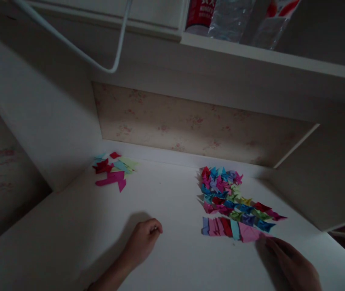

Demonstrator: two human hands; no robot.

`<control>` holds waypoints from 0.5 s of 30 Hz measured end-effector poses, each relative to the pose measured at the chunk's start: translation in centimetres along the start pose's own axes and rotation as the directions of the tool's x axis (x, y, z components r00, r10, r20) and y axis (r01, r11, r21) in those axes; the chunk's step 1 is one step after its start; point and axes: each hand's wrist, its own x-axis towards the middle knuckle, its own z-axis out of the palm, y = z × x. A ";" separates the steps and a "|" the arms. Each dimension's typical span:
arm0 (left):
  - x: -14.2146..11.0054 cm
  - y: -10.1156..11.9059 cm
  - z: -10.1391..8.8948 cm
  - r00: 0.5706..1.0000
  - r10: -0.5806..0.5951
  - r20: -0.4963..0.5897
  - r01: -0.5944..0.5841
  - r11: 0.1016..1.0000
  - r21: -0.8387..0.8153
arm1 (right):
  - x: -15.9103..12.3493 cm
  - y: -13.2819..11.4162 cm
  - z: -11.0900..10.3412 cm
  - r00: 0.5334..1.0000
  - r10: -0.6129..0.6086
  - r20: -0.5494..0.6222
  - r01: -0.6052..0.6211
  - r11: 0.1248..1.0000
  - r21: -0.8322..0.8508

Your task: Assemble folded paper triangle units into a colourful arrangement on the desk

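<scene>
My right hand is at the lower right, thumb and fingers pinched on the tip of a pink folded paper piece. This piece lies at the right end of a row of flat folded papers in lilac, pink, red and light blue. Just behind the row stand several lines of small folded paper cranes in many colours. My left hand rests on the white table left of the row, its fingers curled into a loose fist with nothing seen in them.
Loose folded papers in magenta, red, green and blue lie at the back left. A shelf with a red can and clear plastic bottles overhangs the table. A white cable hangs at the upper left.
</scene>
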 end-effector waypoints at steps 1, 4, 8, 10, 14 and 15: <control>0.0 0.0 0.0 1.000 0.001 -0.007 -0.001 1.000 -0.009 | 0.0 -0.3 -0.1 0.999 0.036 0.017 -0.037 0.999 0.028; 0.2 0.2 -0.1 0.999 0.022 -0.028 -0.023 1.000 -0.019 | 0.3 -2.5 0.0 0.993 0.098 0.068 -0.105 0.987 0.123; 0.4 0.4 -0.2 0.999 0.015 -0.034 -0.016 1.000 -0.023 | 0.3 -10.2 1.6 0.979 -0.141 0.148 0.110 0.974 0.199; 0.5 0.5 -0.3 1.000 0.000 -0.027 -0.001 1.000 -0.032 | -0.4 -15.6 3.4 0.913 -0.330 0.241 0.263 0.926 0.272; 0.5 0.7 -0.4 0.998 0.011 -0.058 -0.014 0.998 -0.056 | -3.1 -26.6 8.6 0.587 -0.666 0.461 0.496 0.745 0.445; 0.5 0.7 -0.4 0.998 0.013 -0.063 -0.016 0.998 -0.061 | -3.9 -29.0 10.1 0.500 -0.733 0.461 0.578 0.679 0.453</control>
